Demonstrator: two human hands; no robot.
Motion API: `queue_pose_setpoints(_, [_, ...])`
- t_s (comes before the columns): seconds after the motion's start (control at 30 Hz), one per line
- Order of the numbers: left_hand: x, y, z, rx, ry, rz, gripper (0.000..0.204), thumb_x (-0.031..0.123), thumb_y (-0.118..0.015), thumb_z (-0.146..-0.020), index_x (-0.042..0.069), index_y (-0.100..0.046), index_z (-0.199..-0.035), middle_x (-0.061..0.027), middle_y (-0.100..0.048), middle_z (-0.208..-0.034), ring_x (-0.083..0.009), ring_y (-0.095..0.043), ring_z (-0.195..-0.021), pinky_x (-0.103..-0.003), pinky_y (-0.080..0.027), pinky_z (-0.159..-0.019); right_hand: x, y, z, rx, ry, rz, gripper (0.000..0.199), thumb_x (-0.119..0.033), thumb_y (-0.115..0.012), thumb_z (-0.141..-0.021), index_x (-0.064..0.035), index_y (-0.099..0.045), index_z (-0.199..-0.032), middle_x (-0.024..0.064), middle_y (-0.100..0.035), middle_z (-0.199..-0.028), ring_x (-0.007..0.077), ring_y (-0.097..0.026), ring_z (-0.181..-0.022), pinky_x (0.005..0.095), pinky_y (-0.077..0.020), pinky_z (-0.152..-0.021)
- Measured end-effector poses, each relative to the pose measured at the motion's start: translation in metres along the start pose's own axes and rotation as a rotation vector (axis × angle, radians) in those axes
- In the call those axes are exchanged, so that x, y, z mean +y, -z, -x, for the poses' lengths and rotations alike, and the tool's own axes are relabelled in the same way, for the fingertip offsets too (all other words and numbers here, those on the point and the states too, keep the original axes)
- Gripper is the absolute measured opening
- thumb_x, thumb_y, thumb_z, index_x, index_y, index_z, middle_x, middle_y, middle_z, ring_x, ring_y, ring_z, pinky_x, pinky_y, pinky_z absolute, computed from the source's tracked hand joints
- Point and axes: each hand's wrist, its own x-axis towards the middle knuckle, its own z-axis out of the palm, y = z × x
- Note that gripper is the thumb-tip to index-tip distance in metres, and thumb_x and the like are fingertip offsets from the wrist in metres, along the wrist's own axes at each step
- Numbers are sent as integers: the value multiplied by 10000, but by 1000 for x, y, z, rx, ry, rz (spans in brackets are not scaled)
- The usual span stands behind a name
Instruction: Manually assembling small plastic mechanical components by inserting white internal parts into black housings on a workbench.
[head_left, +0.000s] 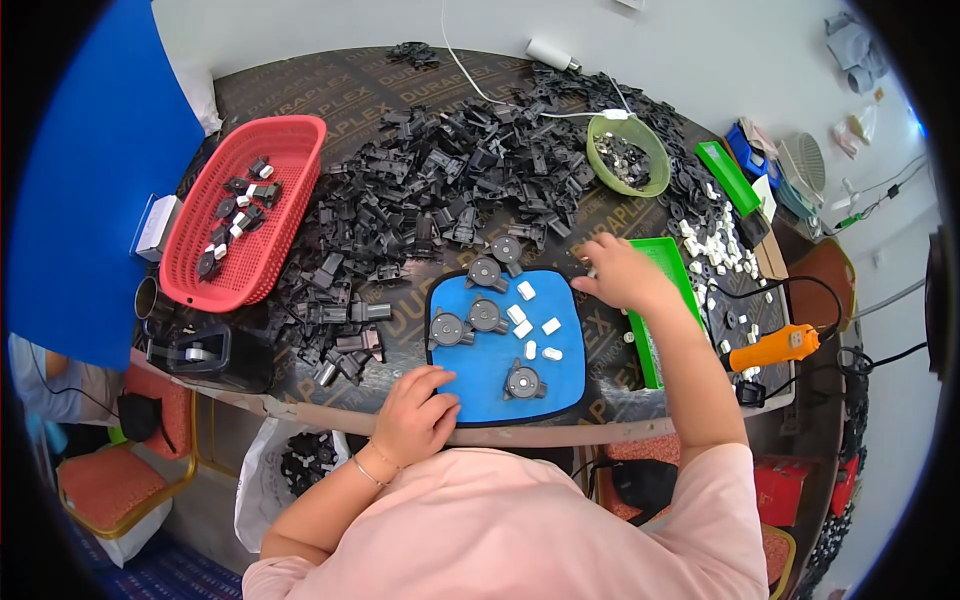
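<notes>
A blue mat (480, 398) with a black border lies in front of me at the table edge. On it are several round, dark grey plastic housings (487, 316) and several small white blocks (551, 326). My left hand (416, 410) rests at the mat's near left corner, its fingers curled in; whatever is under them is hidden. My right hand (622, 274) reaches past the mat's far right corner beside a long green tray (652, 360). Its thumb and fingertips come together around something small and pale that I cannot make out. My right forearm passes over the tray and covers part of it.
A big heap of black plastic parts (440, 165) spreads behind the mat. The red basket (290, 240) at left holds assembled pieces. A green bowl (660, 165) contains small metal bits. Loose white blocks (715, 240) and an orange-handled corded tool (775, 348) lie at right. A black tape dispenser (240, 365) stands at left.
</notes>
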Motion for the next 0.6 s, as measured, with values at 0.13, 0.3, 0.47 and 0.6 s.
queue_pose_setpoints(0.13, [1, -1, 0, 24, 13, -8, 125, 59, -702, -725, 48, -639, -832, -115, -614, -1088, -328, -559, -1069, -413, -466, -888, -34, -17, -41, 96, 196, -87, 509, -222, -708, -806, -102, -530, -1268, 104, -529, -1250, 324, -520, -1180, 427, -462, -948])
queue_pose_setpoints(0.3, [0, -3, -1, 37, 6, -2, 122, 61, -705, -724, 50, -642, -828, -113, -618, -1081, -327, -563, -1065, -412, -464, -894, -48, -44, -74, 5, 308, -202, 644, -159, -749, -761, -106, -472, -1340, 125, -522, -1227, 336, -577, -1101, 415, -486, -915])
queue_pose_setpoints(0.47, [1, -1, 1, 27, 12, -4, 131, 60, -704, -724, 51, -640, -839, -107, -619, -1081, -321, -563, -1066, -411, -465, -892, -31, -18, -35, 169, 172, -348, 574, -191, -795, -709, -80, -529, -1206, 143, -514, -1180, 344, -603, -1011, 383, -501, -876])
queue_pose_setpoints(0.6, [0, 0, -2, 10, -19, 14, 165, 12, -696, -692, 38, -629, -841, -128, -604, -1069, -350, -560, -1031, -428, -479, -878, -1, -25, 17, 163, 185, -634, 434, -193, -816, -697, -73, -536, -1006, 122, -561, -1110, 304, -610, -918, 355, -520, -779])
